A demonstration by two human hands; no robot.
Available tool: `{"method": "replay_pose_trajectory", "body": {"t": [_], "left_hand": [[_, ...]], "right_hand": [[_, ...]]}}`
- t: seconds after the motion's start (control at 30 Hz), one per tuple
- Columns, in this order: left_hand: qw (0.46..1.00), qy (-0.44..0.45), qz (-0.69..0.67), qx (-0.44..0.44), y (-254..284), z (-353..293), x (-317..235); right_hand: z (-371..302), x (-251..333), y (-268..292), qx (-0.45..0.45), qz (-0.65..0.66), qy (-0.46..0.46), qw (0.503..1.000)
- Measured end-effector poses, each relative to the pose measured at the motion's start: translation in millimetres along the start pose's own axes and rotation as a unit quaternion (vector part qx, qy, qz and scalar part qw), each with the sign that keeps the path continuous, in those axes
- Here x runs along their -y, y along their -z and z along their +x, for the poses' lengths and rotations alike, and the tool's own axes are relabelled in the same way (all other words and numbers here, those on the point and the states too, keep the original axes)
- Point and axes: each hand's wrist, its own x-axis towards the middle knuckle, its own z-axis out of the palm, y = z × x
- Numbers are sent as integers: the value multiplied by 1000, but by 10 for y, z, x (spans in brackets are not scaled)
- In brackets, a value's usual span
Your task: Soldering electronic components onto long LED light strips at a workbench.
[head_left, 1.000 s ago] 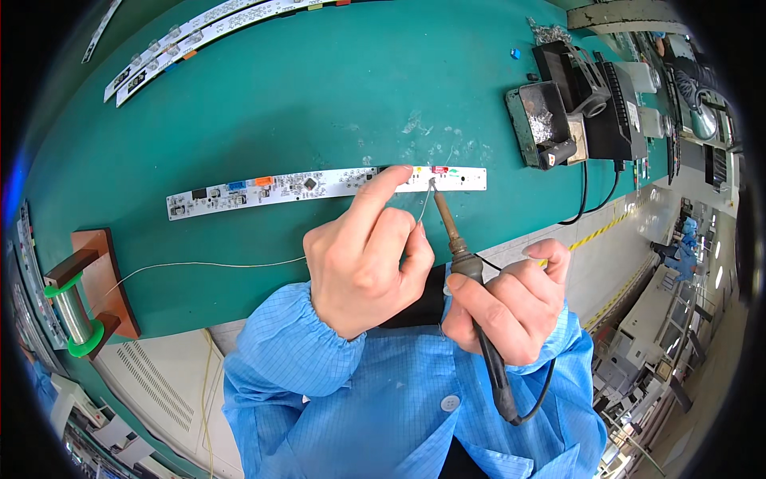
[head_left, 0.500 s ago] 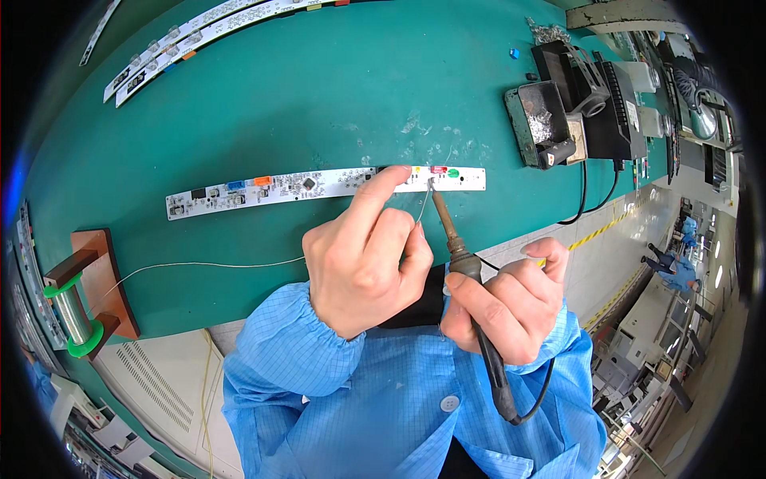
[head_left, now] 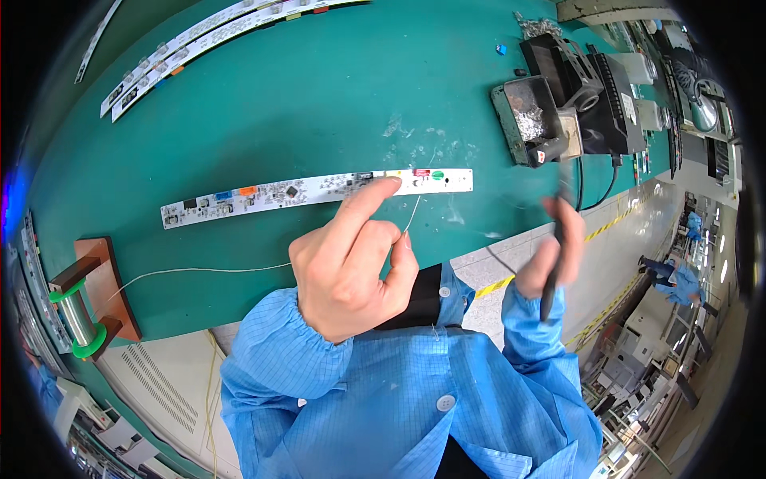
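Observation:
A long narrow white circuit board [head_left: 319, 188] with blue, orange, red and green parts lies on the green table mat. My left hand [head_left: 351, 267] rests its index fingertip on the board's near edge, right of the middle. Between its thumb and other fingers it pinches a thin solder wire [head_left: 414, 214], whose free end points up at the board near the red part. Off to the right, my right hand [head_left: 558, 251] grips a soldering iron [head_left: 549, 294], apart from the board. Motion smears the hand and the iron, and its tip is hard to make out.
At the right stand a metal tray [head_left: 527, 120] of solder scraps and a black soldering station [head_left: 602, 104]. Several white boards [head_left: 231, 36] lie at the far left. The wire trails to a green-ended spool [head_left: 78, 319] on a brown holder at left.
My right hand has carried the soldering iron off the board, rightward and away from me, toward the tray. My left hand and the board have shifted slightly left in the picture.

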Motion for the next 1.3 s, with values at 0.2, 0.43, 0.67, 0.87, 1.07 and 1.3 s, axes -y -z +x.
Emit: {"method": "replay_pose_trajectory", "body": {"t": [0.2, 0.43, 0.67, 0.87, 1.07, 1.3], "left_hand": [[999, -11, 31, 30, -85, 52, -96], [996, -12, 79, 30, -235, 110, -99], [992, -12, 111, 56, -208, 99, -140], [991, -17, 115, 71, -199, 79, -154], [990, -20, 122, 74, -185, 53, -144], [990, -27, 126, 64, -186, 9, -144]], "right_hand": [[60, -87, -33, -41, 199, 9, 979], [320, 11, 31, 98, 435, -47, 894], [407, -35, -23, 133, 447, -22, 884], [438, -49, -41, 154, 455, -22, 877], [482, -26, -64, 174, 442, -23, 880], [443, -37, -76, 171, 449, -28, 876]]}}
